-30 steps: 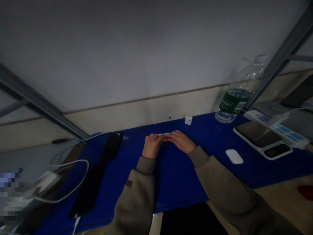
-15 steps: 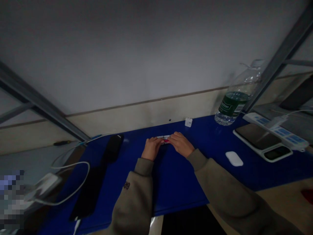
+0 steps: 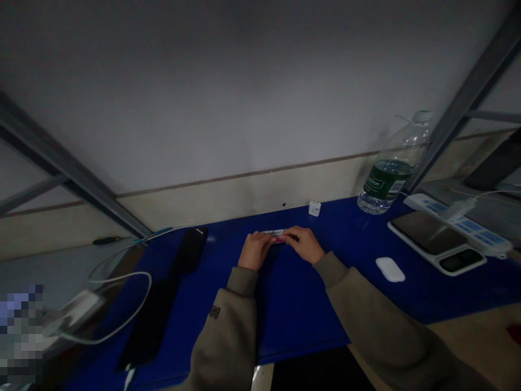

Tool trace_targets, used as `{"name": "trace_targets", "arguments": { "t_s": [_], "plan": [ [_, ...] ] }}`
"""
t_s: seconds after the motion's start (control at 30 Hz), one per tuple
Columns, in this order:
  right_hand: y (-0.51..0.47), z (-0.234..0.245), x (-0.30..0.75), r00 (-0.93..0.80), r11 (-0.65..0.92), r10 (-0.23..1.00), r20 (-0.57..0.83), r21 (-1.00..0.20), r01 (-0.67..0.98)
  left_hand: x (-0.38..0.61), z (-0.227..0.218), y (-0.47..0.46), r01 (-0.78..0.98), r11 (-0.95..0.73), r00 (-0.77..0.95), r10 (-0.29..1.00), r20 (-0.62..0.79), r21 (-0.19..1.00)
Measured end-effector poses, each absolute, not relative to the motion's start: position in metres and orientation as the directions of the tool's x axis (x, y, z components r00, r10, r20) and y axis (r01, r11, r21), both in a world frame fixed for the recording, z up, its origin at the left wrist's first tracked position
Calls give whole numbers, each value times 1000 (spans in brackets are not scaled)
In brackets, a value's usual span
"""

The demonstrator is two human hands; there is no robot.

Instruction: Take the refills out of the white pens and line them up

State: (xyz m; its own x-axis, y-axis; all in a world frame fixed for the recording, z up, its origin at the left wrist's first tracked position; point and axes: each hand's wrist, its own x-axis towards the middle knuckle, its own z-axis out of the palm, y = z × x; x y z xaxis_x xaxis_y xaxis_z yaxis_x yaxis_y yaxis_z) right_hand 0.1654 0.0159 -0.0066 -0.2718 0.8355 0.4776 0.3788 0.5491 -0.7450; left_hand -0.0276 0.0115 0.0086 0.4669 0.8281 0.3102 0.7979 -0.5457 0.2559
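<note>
Over the far middle of the blue tabletop (image 3: 301, 304), my left hand (image 3: 255, 251) and my right hand (image 3: 304, 244) face each other with fingers bent. Between them lie slim white pen-like sticks (image 3: 278, 232), side by side and roughly level, with a pink part showing near my right fingertips. Both hands are closed on these sticks, one at each end. My fingers cover much of them, so their exact kind and number cannot be made out. Just beyond my right hand stands a small white charger plug (image 3: 314, 208).
To the right are a water bottle (image 3: 385, 182), a white rounded case (image 3: 389, 269), a white scale-like device (image 3: 435, 239) and a power strip (image 3: 492, 236). On the left lie a black phone (image 3: 191, 250), a dark tablet-like slab (image 3: 148, 326) and a white cable (image 3: 148, 293).
My right fingers have shifted slightly along the sticks and more of the pink part shows. The hands stay in nearly the same place; the view has tilted a little.
</note>
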Motion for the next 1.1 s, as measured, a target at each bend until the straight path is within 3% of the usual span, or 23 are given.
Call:
{"name": "trace_targets", "arguments": {
  "t_s": [0.13,0.3,0.47,0.67,0.73,0.87,1.1],
  "plan": [
    [18,-7,165,-243,552,833,497,-778,299,-27,10,11,835,-507,427,842,329,213],
    [20,-13,166,-285,461,878,385,-841,284,-25,11,8,828,-535,466,823,326,167],
    [22,-12,167,-237,533,840,489,-825,189,-20,10,6,835,-533,467,817,339,135],
    [20,-13,167,-289,432,889,355,-858,276,-19,10,5,848,-518,455,818,353,108],
    [19,-11,167,-287,439,885,368,-863,249,-20,9,5,854,-510,444,819,364,105],
    [17,-6,166,-264,479,865,427,-860,177,-20,8,5,868,-479,400,831,387,131],
    [19,-12,166,-307,357,903,300,-922,150,-18,9,0,820,-516,412,833,368,249]
  ]
}}
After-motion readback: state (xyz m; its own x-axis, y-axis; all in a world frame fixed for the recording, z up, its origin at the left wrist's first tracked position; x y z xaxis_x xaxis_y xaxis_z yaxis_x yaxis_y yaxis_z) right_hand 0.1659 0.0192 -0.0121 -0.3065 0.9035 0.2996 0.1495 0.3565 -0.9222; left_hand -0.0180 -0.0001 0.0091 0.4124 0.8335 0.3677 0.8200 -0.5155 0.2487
